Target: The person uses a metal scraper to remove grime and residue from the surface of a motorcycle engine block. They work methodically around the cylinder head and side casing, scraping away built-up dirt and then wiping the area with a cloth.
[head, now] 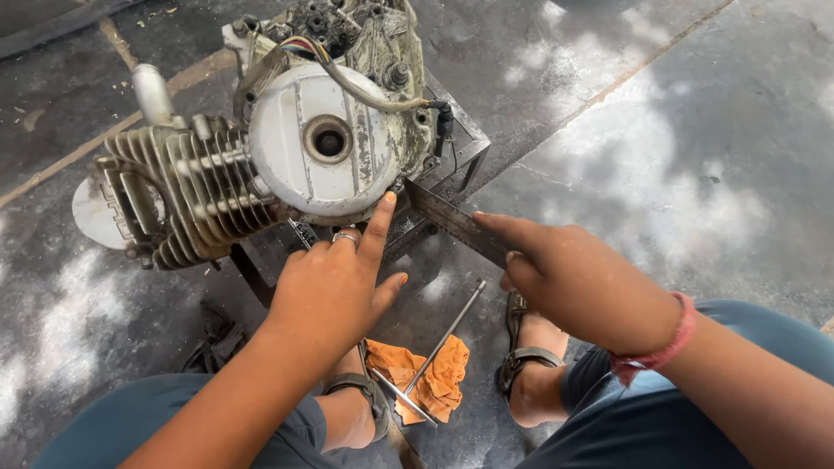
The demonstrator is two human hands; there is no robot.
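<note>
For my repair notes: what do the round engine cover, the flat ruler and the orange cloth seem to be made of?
Round engine cover: probably cast metal, white paint worn and stained.
Flat ruler, in the right hand: likely steel, thin, grey, dull sheen.
Orange cloth: woven fabric, crumpled and soft.

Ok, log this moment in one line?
left hand: finger on engine cover | right hand: holds steel rule | floor: rag, T-wrench

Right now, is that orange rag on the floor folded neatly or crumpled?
Crumpled. The rag lies bunched and wrinkled on the floor between the feet, with a metal T-handled tool lying across it.
</note>
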